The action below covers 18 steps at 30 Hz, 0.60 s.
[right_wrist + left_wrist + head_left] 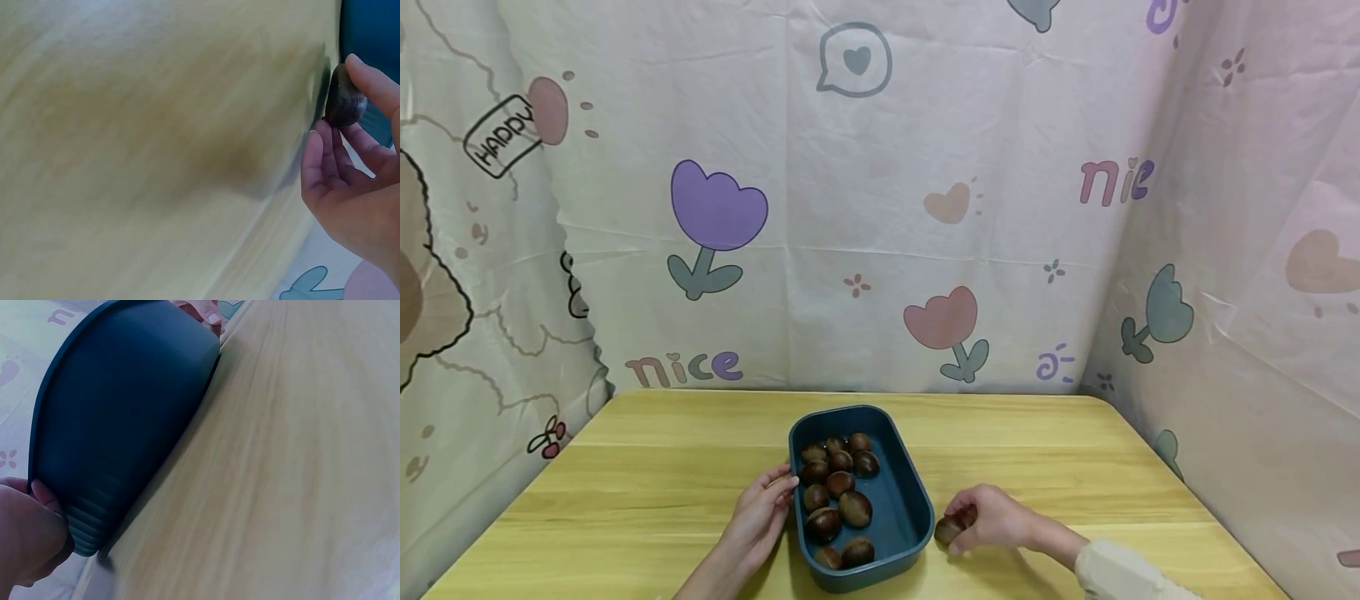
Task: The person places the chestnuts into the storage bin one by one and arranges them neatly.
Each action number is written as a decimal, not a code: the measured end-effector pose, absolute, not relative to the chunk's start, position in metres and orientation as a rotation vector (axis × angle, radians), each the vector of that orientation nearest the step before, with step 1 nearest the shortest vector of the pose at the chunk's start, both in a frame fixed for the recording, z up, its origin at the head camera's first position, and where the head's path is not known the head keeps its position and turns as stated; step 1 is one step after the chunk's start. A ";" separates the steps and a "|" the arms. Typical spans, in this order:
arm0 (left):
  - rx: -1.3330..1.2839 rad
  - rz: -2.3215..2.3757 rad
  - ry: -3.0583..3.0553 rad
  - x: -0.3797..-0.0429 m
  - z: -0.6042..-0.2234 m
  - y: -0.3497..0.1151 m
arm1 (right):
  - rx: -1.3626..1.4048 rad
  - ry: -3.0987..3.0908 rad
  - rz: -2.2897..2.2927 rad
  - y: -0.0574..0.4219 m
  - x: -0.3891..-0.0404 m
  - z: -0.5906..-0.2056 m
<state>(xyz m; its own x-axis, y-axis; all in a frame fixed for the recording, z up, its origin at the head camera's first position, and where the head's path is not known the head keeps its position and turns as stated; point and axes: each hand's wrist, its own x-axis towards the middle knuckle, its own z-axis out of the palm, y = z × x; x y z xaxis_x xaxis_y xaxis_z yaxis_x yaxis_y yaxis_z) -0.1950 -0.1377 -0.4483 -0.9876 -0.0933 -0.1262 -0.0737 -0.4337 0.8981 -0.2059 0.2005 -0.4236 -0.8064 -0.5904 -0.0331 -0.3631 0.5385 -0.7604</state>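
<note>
A dark blue rectangular container [901,508] stands on the table, with several brown chestnuts [840,483] lying mostly along its left side. My left hand [758,518] grips the container's left edge, thumb at the rim; the left wrist view shows this hand [31,534] at the ribbed end of the container wall [119,400]. Just outside the container's right side, my right hand [997,518] pinches a single chestnut [949,532] between thumb and fingers. Seen from the right wrist, that chestnut [347,99] is close over the tabletop, with the container's blue wall behind it.
The yellow wood-grain table [685,442] extends to both sides of the container. A pale cloth backdrop [850,167] printed with flowers and words hangs behind the table's back edge and along its sides.
</note>
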 end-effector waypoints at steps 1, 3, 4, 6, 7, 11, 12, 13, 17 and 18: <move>0.245 -2.641 -1.663 -0.195 -0.448 -0.138 | -0.792 2.491 -1.134 0.200 -0.206 -0.422; 0.244 -2.644 -1.661 -0.195 -0.448 -0.137 | -0.775 2.484 -1.139 0.199 -0.207 -0.418; 0.245 -2.643 -1.661 -0.195 -0.448 -0.137 | -0.766 2.483 -1.142 0.198 -0.207 -0.416; 0.248 -2.643 -1.664 -0.195 -0.448 -0.137 | -0.751 2.490 -1.145 0.197 -0.209 -0.412; 0.251 -2.640 -1.666 -0.195 -0.448 -0.137 | -0.748 2.494 -1.146 0.196 -0.210 -0.410; 0.262 -2.638 -1.670 -0.195 -0.447 -0.138 | -0.724 2.528 -1.151 0.193 -0.215 -0.401; 0.261 -2.639 -1.671 -0.195 -0.447 -0.138 | -0.719 2.544 -1.150 0.191 -0.216 -0.398; 0.261 -2.639 -1.670 -0.195 -0.447 -0.138 | -0.705 2.558 -1.152 0.190 -0.217 -0.395; 0.258 -2.641 -1.670 -0.195 -0.447 -0.138 | -0.621 2.622 -1.158 0.182 -0.218 -0.382; 0.258 -2.641 -1.668 -0.195 -0.447 -0.138 | -0.604 2.636 -1.160 0.180 -0.218 -0.379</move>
